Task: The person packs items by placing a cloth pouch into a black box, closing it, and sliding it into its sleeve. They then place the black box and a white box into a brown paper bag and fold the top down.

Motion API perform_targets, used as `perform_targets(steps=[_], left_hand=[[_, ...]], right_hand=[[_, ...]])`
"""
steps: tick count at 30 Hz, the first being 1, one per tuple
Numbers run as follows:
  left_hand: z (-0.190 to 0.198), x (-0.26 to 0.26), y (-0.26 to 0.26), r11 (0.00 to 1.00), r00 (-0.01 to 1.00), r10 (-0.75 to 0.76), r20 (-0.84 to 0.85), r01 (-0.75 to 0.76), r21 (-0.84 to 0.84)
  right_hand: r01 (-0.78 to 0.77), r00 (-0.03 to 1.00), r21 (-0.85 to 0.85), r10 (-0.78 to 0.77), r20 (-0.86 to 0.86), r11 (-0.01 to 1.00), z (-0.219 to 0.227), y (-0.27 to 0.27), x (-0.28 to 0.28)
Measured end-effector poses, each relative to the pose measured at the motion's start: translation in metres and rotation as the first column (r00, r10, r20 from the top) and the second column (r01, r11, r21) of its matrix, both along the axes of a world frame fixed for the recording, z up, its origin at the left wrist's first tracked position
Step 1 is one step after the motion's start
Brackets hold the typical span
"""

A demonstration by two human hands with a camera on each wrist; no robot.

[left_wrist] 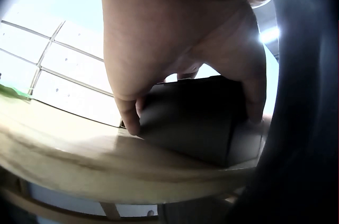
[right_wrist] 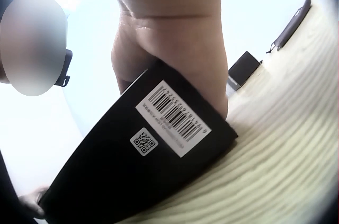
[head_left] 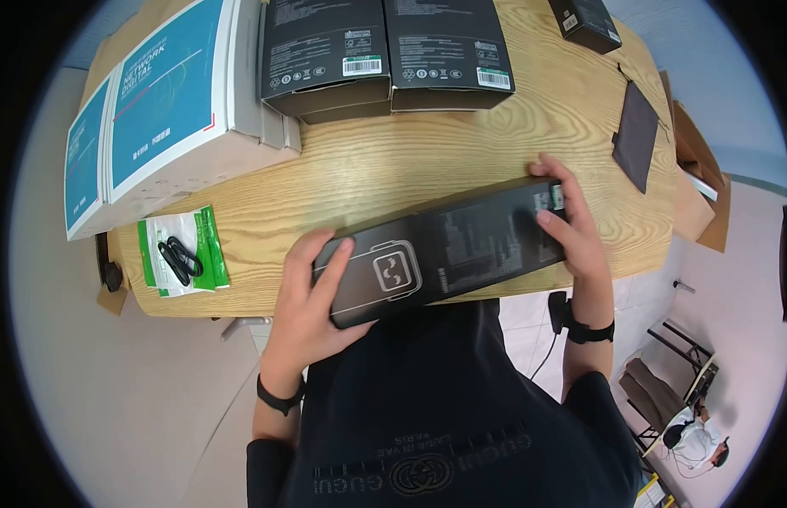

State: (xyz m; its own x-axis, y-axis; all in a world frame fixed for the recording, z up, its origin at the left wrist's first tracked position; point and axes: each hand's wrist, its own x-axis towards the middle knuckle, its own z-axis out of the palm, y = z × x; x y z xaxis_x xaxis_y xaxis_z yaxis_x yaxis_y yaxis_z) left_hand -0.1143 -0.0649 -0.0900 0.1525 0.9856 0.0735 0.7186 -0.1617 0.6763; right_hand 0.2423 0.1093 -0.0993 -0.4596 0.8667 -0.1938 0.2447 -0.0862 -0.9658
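A long black box [head_left: 482, 245] with a pale line drawing of a square-faced device lies slanted between both hands at the table's front edge. My left hand [head_left: 305, 309] grips its left end, fingers along the far side and thumb by the near edge. At the other end my right hand [head_left: 584, 245] holds the box across its corner, beside a small label. In the left wrist view the hand spans the end of the dark box [left_wrist: 185, 121]. A barcode sticker [right_wrist: 174, 118] and a QR code [right_wrist: 144, 142] show on the box's side in the right wrist view.
Two large black boxes [head_left: 326, 51] stand at the back beside blue-and-white boxes [head_left: 169, 93]. A green-and-white packet [head_left: 209, 250] with a black cable [head_left: 180, 260] lies left. Rightward are a dark pouch [head_left: 637, 135] and a small black box [head_left: 585, 25]. Another person [head_left: 694, 438] sits beyond the table.
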Motion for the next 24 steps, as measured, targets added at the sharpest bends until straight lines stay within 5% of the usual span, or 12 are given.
perform_targets(steps=[4,7,9,10,12,14,16,21,24], left_hand=[[-0.010,0.024,0.019,0.997,0.988,-0.078,0.133,0.077,0.011],[0.000,0.037,0.027,1.000,0.983,-0.030,0.182,0.030,0.002],[0.003,0.028,0.024,1.000,0.987,0.028,0.161,-0.027,-0.011],[0.004,0.023,0.021,0.996,0.987,0.085,0.139,-0.083,-0.020],[0.003,0.017,0.011,0.986,0.977,0.129,0.171,-0.109,-0.123],[0.013,0.017,0.013,0.953,0.970,0.160,0.183,-0.104,-0.284],[-0.005,0.014,0.008,0.975,0.965,0.154,0.211,-0.114,-0.189],[0.018,0.028,0.031,0.992,0.983,0.118,0.144,-0.124,0.036],[0.025,0.035,0.037,0.935,0.974,-0.063,0.219,0.135,-0.329]], right_hand=[[-0.075,0.994,-0.062,0.070,-0.080,0.995,0.007,-0.033,-0.043],[-0.118,0.992,0.107,0.114,0.045,0.987,0.001,-0.046,-0.055],[0.014,0.987,-0.175,-0.042,-0.158,0.985,0.003,-0.043,-0.049],[0.015,0.986,-0.169,-0.043,-0.161,0.986,0.000,-0.042,-0.043],[-0.135,0.989,0.280,0.112,0.098,0.950,-0.009,-0.042,-0.030],[-0.192,0.971,0.267,0.143,0.193,0.944,0.009,-0.048,-0.032],[-0.347,0.848,0.151,0.241,0.471,0.926,0.037,-0.041,-0.025],[-0.225,0.924,0.209,0.140,0.357,0.952,0.048,-0.047,-0.012],[-0.290,0.884,0.251,0.158,0.439,0.924,0.052,-0.061,-0.021]])
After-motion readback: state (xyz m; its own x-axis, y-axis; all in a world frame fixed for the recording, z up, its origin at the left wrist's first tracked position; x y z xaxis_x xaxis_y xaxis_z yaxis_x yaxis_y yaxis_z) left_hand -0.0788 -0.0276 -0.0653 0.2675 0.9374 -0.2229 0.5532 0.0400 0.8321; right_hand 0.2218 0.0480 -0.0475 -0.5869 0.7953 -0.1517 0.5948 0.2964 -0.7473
